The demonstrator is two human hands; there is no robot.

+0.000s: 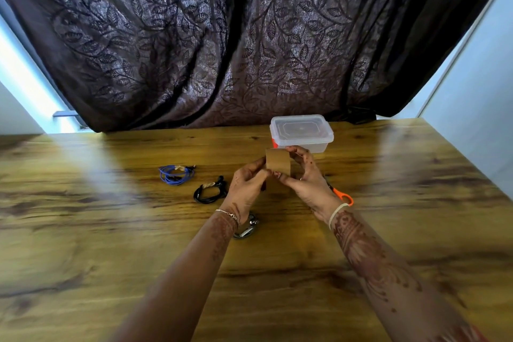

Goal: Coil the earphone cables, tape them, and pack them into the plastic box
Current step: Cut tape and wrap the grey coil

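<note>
Both hands hold a roll of brown packing tape [278, 166] above the middle of the wooden table [111, 230]. My left hand [247, 187] pinches its left side and my right hand [305, 180] grips its right side. A coiled blue earphone cable [175, 174] with a strip of tape on it lies to the left. Nearer lies a coiled black earphone cable [210, 192], also taped. A silver-grey coiled earphone cable [247, 229] is partly hidden under my left wrist. The clear plastic box [301, 133] stands just behind my hands with its lid on.
Orange-handled scissors [342, 197] lie on the table, mostly hidden by my right hand. A dark leaf-patterned curtain [236, 36] hangs behind the table's far edge. A pale wall [477, 108] stands at the right.
</note>
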